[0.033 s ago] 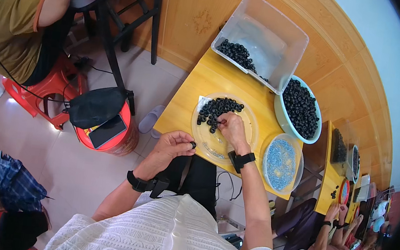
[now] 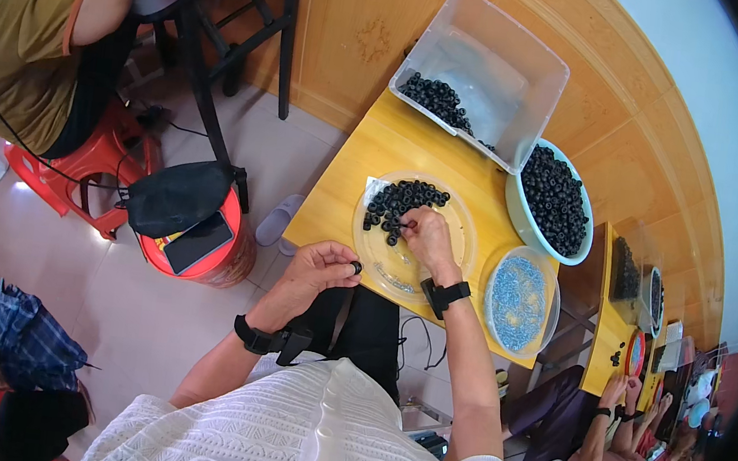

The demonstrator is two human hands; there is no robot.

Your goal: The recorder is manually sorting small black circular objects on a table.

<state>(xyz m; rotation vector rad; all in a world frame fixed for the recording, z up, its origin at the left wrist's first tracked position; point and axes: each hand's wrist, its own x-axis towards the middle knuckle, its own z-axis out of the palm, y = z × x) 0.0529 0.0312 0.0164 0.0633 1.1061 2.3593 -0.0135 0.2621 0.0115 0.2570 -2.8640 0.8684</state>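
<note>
My left hand is closed just off the front edge of the table, pinching a small black ring-shaped part between thumb and fingers. My right hand is over a shallow round clear tray, its thumb and fingertips pinched together beside a heap of similar black parts. A dark bit shows at those fingertips, too small to tell whether it is gripped or only touched. Small clear pieces lie along the tray's near side. Both wrists wear black straps.
Behind the tray stands a clear plastic box with black parts. A pale blue basin full of them is to its right. Nearer is a round tub of tiny bluish pieces. A red bucket stands left; people sit at both sides.
</note>
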